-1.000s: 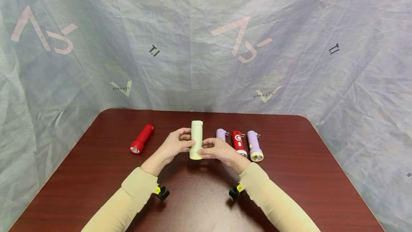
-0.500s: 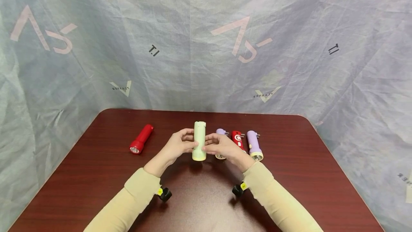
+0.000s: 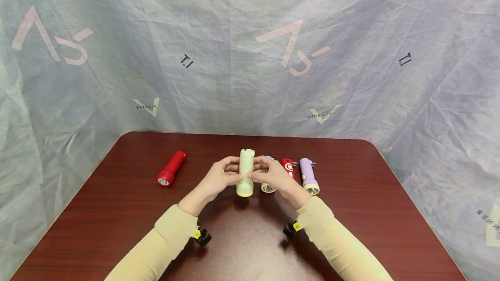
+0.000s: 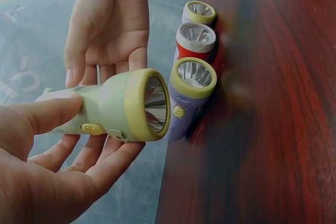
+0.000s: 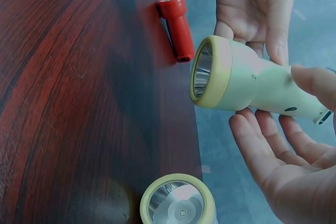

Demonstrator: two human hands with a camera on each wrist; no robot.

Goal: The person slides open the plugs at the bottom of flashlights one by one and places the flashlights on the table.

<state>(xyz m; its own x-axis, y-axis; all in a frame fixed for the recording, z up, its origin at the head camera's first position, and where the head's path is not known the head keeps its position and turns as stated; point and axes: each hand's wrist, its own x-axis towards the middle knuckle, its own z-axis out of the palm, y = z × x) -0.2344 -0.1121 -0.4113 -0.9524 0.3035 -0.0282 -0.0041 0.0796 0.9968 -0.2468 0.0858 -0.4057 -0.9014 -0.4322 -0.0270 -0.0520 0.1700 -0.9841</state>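
A pale green flashlight (image 3: 245,172) with a yellow head ring stands roughly upright above the table, its lens end down. My left hand (image 3: 218,178) holds it from the left, thumb on the near side and fingers round the far side. From the right, my right hand (image 3: 276,177) grips the same body with thumb and fingers. The left wrist view shows the flashlight's yellow switch (image 4: 93,129) and reflector. In the right wrist view, its narrow tail reaches past the right thumb (image 5: 315,83).
A red flashlight (image 3: 172,168) lies at the left of the dark red table (image 3: 242,237). To the right lie a purple flashlight (image 3: 268,187) and a red and white one (image 3: 288,166), both partly behind my right hand, and another purple flashlight (image 3: 308,174). A grey cloth (image 3: 234,77) hangs behind.
The green flashlight has moved a little right and slightly down, turning in my hands. My right fingers have shifted from its lower end up to mid-body. The other flashlights have stayed put.
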